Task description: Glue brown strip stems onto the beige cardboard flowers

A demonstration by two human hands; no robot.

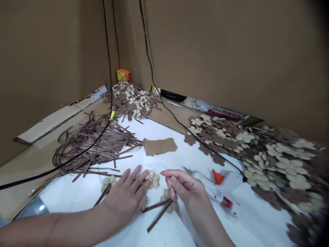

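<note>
My left hand (125, 193) lies palm down on the white table top, fingers outstretched. Its fingertips touch or overlap a cream felt flower (154, 179). Under its wrist side, another cream flower (108, 182) with a brown striped ribbon shows in part. My right hand (183, 187) is closed, thumb and fingers drawn together; anything between them is too small to make out. Just below its fingers sits a cream flower (174, 206) with two brown striped ribbon strips (159, 216) splayed from it. Right of that hand lies a white glue gun (209, 187) with a metal nozzle, partly hidden by it.
Brown ribbon strips (100, 144) are heaped at left. Brown and cream flowers (282, 164) pile up at right, more (133, 99) in the back corner. A brown tape piece (159, 146) lies mid-table. A black cable (177, 120) crosses to the glue gun. Cardboard walls (218, 51) stand behind.
</note>
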